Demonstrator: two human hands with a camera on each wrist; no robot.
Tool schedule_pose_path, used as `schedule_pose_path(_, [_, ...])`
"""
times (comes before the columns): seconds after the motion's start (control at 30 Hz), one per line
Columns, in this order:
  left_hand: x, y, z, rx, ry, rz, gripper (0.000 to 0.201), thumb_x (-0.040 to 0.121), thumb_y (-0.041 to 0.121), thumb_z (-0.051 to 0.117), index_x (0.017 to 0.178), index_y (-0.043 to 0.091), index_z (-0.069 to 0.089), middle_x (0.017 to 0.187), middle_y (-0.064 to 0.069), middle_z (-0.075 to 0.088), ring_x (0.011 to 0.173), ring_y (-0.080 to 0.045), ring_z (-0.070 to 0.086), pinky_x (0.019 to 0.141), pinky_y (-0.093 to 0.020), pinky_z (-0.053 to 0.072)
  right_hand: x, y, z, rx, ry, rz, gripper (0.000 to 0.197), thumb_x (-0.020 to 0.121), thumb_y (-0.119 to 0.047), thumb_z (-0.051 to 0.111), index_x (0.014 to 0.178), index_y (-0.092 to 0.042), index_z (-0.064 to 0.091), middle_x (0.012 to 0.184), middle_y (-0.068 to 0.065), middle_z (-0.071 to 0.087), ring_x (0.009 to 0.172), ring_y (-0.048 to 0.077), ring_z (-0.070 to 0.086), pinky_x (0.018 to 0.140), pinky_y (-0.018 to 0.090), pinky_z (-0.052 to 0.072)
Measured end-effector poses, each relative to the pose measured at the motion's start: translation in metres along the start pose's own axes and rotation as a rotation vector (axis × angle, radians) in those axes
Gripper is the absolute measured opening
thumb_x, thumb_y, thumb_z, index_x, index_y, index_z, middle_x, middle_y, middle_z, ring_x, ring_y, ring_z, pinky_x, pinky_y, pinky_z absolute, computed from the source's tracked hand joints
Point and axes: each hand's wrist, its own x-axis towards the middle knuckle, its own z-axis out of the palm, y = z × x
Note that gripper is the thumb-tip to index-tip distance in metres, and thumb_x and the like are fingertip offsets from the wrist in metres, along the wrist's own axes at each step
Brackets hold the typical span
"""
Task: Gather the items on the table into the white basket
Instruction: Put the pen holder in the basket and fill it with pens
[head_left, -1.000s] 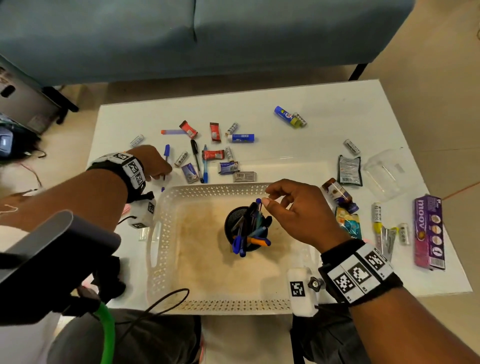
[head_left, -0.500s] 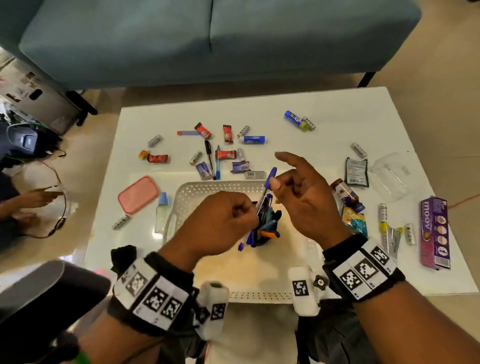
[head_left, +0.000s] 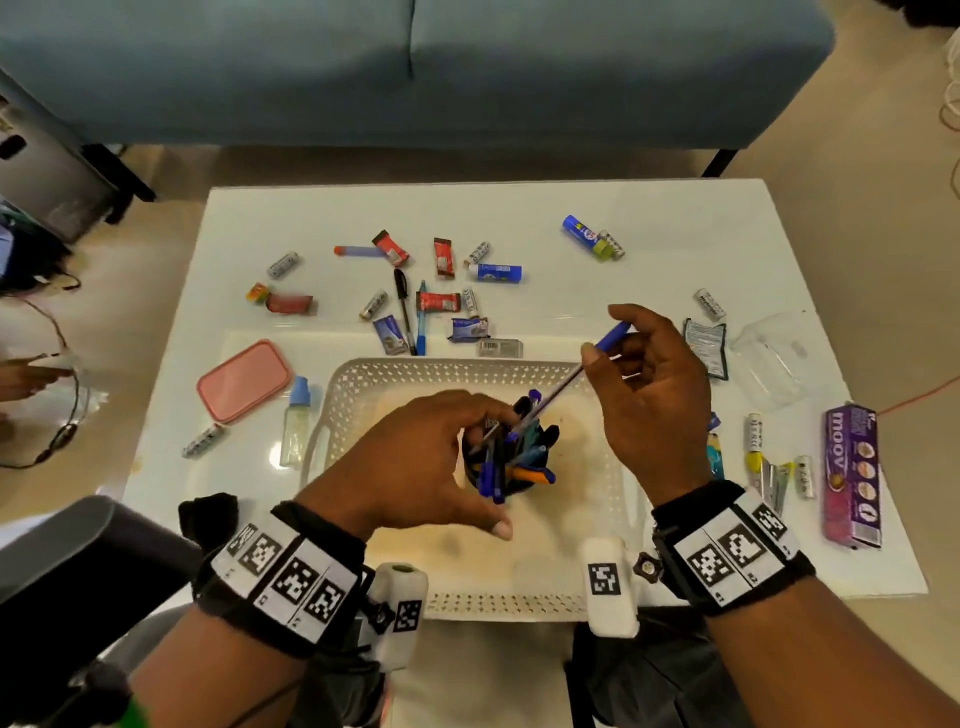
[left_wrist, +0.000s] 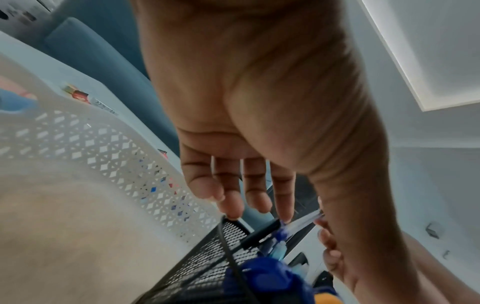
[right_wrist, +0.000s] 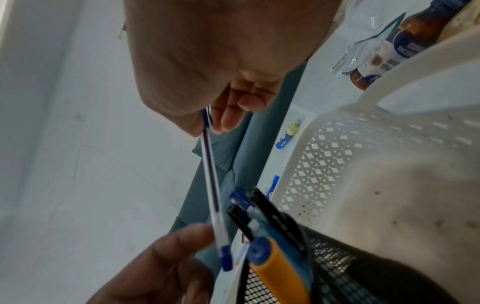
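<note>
Between both hands, over the basket (head_left: 363, 384): a mesh pen cup (head_left: 511, 462), standing inside. From the right hand (head_left: 652, 395) down toward the left hand (head_left: 426, 462), slanting above that cup: one pen (head_left: 571, 376). Beyond the hands, past the basket's far rim: wrappers, batteries and pens scattered on the table (head_left: 649, 218). Left of the left hand, outside the basket: a small bottle (head_left: 296, 421), then a flat lid (head_left: 243, 380). Right of the right hand: a boxed tube (head_left: 852, 475) near the table edge.
</note>
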Motion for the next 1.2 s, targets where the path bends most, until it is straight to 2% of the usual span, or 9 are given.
schedule_pose_path(0.1, [0.007, -0.004, 0.008, 0.174, -0.054, -0.021, 0.08, 0.048, 0.069, 0.088, 0.119, 0.047, 0.059, 0.091, 0.021, 0.056, 0.076, 0.006, 0.05, 0.064, -0.016, 0.038, -0.006, -0.004, 0.004, -0.022, -0.021, -0.075, 0.034, 0.089, -0.014, 0.074, 0.119, -0.026, 0.065, 0.093, -0.008, 0.067, 0.073, 0.01, 0.061, 0.062, 0.025, 0.051])
schedule_pose_path(0.2, [0.012, -0.009, 0.015, 0.162, 0.011, 0.02, 0.038, 0.066, 0.053, 0.085, 0.1, 0.042, 0.071, 0.078, 0.021, 0.061, 0.066, 0.004, 0.051, 0.06, -0.025, 0.042, -0.012, -0.004, 0.007, -0.069, -0.116, -0.18, 0.035, 0.088, -0.012, 0.074, 0.118, -0.028, 0.066, 0.095, -0.006, 0.069, 0.075, 0.016, 0.062, 0.06, 0.034, 0.049])
schedule_pose_path(0.3, [0.013, -0.008, 0.015, 0.046, 0.051, 0.04, 0.022, 0.076, 0.049, 0.08, 0.095, 0.038, 0.077, 0.075, 0.017, 0.069, 0.066, -0.003, 0.059, 0.06, -0.031, 0.049, -0.015, 0.001, 0.008, -0.16, -0.211, -0.259, 0.037, 0.087, -0.013, 0.076, 0.12, -0.027, 0.068, 0.095, -0.009, 0.068, 0.077, 0.015, 0.062, 0.06, 0.034, 0.049])
schedule_pose_path(0.53, [0.016, -0.01, 0.017, 0.003, 0.14, 0.0, 0.028, 0.08, 0.058, 0.071, 0.088, 0.032, 0.075, 0.068, 0.011, 0.065, 0.062, -0.007, 0.059, 0.06, -0.038, 0.051, -0.017, 0.012, 0.013, -0.272, -0.419, -0.283, 0.016, 0.085, -0.006, 0.074, 0.093, -0.019, 0.078, 0.09, -0.013, 0.07, 0.084, -0.003, 0.059, 0.073, 0.011, 0.039])
schedule_pose_path(0.67, [0.016, -0.011, 0.015, -0.012, 0.114, 0.001, 0.03, 0.076, 0.057, 0.078, 0.096, 0.034, 0.076, 0.069, 0.013, 0.066, 0.062, -0.004, 0.059, 0.061, -0.035, 0.053, -0.018, 0.012, 0.012, -0.243, -0.43, -0.234, 0.014, 0.086, -0.011, 0.074, 0.097, -0.021, 0.076, 0.087, -0.013, 0.071, 0.076, 0.008, 0.062, 0.067, 0.023, 0.048])
schedule_pose_path(0.8, [0.015, -0.01, 0.016, 0.062, 0.055, 0.05, 0.057, 0.062, 0.063, 0.085, 0.112, 0.041, 0.07, 0.075, 0.02, 0.061, 0.067, 0.001, 0.055, 0.063, -0.026, 0.05, -0.017, 0.012, 0.012, -0.202, -0.428, -0.194, 0.012, 0.086, -0.014, 0.075, 0.095, -0.021, 0.075, 0.086, -0.011, 0.071, 0.075, 0.011, 0.063, 0.065, 0.033, 0.052])
schedule_pose_path(0.87, [0.016, -0.008, 0.019, 0.098, 0.066, 0.057, 0.06, 0.059, 0.069, 0.082, 0.111, 0.041, 0.07, 0.078, 0.019, 0.062, 0.07, -0.001, 0.057, 0.064, -0.03, 0.051, -0.017, 0.013, 0.013, -0.194, -0.464, -0.164, 0.008, 0.088, -0.017, 0.072, 0.095, -0.021, 0.075, 0.086, -0.012, 0.071, 0.077, 0.012, 0.064, 0.067, 0.036, 0.054])
schedule_pose_path(1.03, [0.016, 0.003, 0.033, 0.144, 0.177, 0.16, 0.027, 0.081, 0.059, 0.068, 0.094, 0.036, 0.073, 0.079, 0.013, 0.068, 0.068, -0.009, 0.06, 0.058, -0.034, 0.05, -0.017, 0.014, 0.014, -0.161, -0.529, -0.11, 0.013, 0.093, -0.02, 0.062, 0.096, -0.021, 0.075, 0.087, -0.011, 0.072, 0.082, 0.012, 0.067, 0.071, 0.04, 0.055])
schedule_pose_path(1.2, [0.019, 0.003, 0.025, 0.06, 0.276, 0.103, 0.026, 0.089, 0.052, 0.058, 0.094, 0.032, 0.075, 0.071, 0.01, 0.065, 0.063, -0.008, 0.056, 0.058, -0.033, 0.046, -0.017, 0.011, 0.013, -0.164, -0.545, -0.112, 0.015, 0.096, -0.018, 0.059, 0.097, -0.021, 0.074, 0.088, -0.011, 0.071, 0.082, 0.013, 0.067, 0.072, 0.042, 0.054])
